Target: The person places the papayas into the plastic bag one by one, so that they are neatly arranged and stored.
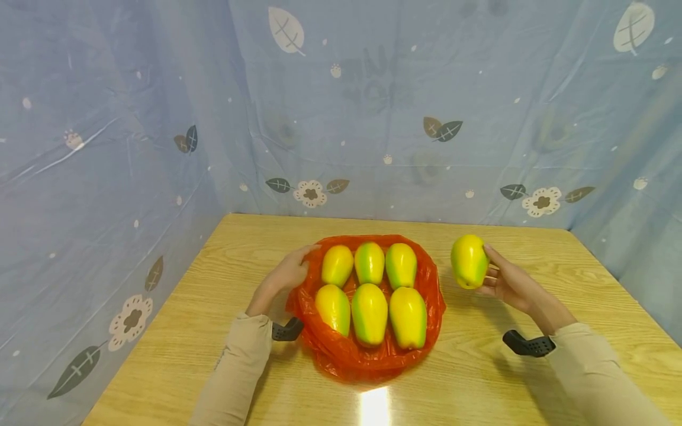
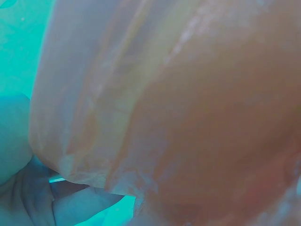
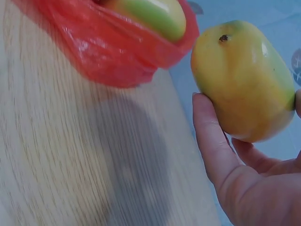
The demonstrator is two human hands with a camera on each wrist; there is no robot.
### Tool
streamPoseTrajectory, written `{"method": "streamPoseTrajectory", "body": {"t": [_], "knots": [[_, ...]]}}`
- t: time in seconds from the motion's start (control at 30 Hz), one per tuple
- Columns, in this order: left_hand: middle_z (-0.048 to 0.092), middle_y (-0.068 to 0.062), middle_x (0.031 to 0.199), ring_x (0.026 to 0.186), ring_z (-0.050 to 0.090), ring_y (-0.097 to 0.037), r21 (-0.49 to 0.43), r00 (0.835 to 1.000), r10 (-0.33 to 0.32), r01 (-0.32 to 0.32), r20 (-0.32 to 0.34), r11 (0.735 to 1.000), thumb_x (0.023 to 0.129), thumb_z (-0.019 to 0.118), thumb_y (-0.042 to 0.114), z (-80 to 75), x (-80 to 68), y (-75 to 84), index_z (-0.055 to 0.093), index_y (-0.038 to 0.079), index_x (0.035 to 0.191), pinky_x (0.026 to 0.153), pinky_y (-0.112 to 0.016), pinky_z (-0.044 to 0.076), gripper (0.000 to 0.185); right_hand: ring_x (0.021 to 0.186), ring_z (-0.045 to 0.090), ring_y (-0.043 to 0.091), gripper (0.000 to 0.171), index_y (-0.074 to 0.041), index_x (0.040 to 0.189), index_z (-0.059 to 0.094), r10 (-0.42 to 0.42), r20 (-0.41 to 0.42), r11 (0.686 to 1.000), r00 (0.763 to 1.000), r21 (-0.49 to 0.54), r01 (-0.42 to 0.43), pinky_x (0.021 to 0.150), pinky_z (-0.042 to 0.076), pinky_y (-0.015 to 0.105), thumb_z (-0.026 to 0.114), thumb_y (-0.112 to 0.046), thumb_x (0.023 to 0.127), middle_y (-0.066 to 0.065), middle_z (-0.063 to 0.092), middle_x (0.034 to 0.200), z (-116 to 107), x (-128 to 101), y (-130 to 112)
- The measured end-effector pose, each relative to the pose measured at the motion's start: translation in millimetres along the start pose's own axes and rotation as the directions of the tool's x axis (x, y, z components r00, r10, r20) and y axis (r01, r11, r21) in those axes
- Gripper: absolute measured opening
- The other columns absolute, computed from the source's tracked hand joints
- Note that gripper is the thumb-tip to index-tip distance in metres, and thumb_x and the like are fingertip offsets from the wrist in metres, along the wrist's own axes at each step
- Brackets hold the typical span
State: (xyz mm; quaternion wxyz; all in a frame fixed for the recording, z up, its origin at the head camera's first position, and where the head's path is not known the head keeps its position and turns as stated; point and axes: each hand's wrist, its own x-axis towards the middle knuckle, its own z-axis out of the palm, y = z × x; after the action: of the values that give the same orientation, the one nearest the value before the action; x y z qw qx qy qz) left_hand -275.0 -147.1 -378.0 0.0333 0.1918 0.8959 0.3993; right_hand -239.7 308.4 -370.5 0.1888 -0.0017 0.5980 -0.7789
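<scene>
In the head view an open red plastic bag (image 1: 341, 368) stands on the table with several yellow-green mangoes (image 1: 370, 313) in it, laid in two rows. My left hand (image 1: 288, 273) grips the bag's left rim; the left wrist view shows the thin bag film (image 2: 94, 117) running down to the fingers. Off to the bag's right, my right hand (image 1: 512, 285) holds one more mango (image 1: 469, 261) above the table. Seen from the right wrist, that mango (image 3: 244, 80) sits between thumb and fingers (image 3: 209, 136), its dark stem end facing the camera.
The wooden table (image 1: 256, 236) reaches back to a blue patterned curtain (image 1: 373, 136), which also hangs along the left and right sides. A black strap piece (image 1: 527, 344) juts from the right wrist, and another black piece (image 1: 288, 330) from the left.
</scene>
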Motion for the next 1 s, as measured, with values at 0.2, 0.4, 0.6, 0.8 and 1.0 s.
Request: {"method": "streamPoseTrajectory", "body": {"t": [0.2,0.4,0.6,0.8,1.0], "knots": [[0.041,-0.024,0.142,0.131,0.036,-0.039,-0.011,1.0,-0.004,0.004,0.002,1.0,0.092,0.036,-0.008,-0.2,-0.5,1.0,0.042,-0.001,0.141,0.107,-0.05,0.03,0.05,0.092,0.062,0.018,0.028,-0.021,0.117,0.042,-0.022,-0.017,0.999,1.0,-0.032,0.022,0.081,0.054,0.035,0.038,-0.042,0.1,0.007,0.054,0.105,18.3,2.8,-0.7],[0.042,-0.024,0.141,0.128,0.04,-0.039,-0.007,1.0,0.001,-0.001,0.004,1.0,0.091,0.036,-0.008,-0.1,-0.1,1.0,0.042,-0.001,0.14,0.106,-0.049,0.033,0.05,0.095,0.06,0.015,0.038,-0.016,0.127,0.035,-0.035,-0.03,0.994,0.999,-0.103,0.032,0.083,0.053,0.032,0.039,-0.043,0.1,0.008,0.048,0.111,41.2,7.8,-2.5],[0.043,-0.024,0.141,0.125,0.043,-0.038,-0.012,1.0,0.003,-0.003,0.005,1.0,0.091,0.037,-0.008,0.6,0.2,0.5,0.042,-0.001,0.14,0.104,-0.048,0.035,0.05,0.093,0.061,0.015,0.036,-0.013,0.122,0.042,-0.036,0.018,0.99,0.999,-0.138,0.038,0.081,0.052,0.03,0.038,-0.042,0.101,0.005,0.055,0.105,65.1,11.2,-3.8],[0.042,-0.024,0.141,0.128,0.04,-0.038,-0.02,1.0,0.002,-0.002,0.005,1.0,0.092,0.036,-0.007,0.2,-0.4,1.1,0.042,-0.001,0.141,0.106,-0.05,0.032,0.049,0.097,0.06,0.016,0.056,0.001,0.137,0.032,-0.044,0.044,0.978,0.998,-0.2,0.052,0.087,0.051,0.031,0.039,-0.042,0.101,0.009,0.052,0.113,85.8,19.6,0.1],[0.042,-0.024,0.141,0.119,0.046,-0.036,0.004,1.0,0.009,-0.009,0.006,1.0,0.092,0.036,-0.008,-0.7,-0.8,1.9,0.042,-0.001,0.141,0.104,-0.048,0.035,0.05,0.1,0.06,0.013,0.069,0.013,0.143,0.017,-0.058,0.058,0.959,0.997,-0.276,0.072,0.093,0.048,0.029,0.037,-0.04,0.102,0.014,0.053,0.118,102.6,28.3,5.0]]}}
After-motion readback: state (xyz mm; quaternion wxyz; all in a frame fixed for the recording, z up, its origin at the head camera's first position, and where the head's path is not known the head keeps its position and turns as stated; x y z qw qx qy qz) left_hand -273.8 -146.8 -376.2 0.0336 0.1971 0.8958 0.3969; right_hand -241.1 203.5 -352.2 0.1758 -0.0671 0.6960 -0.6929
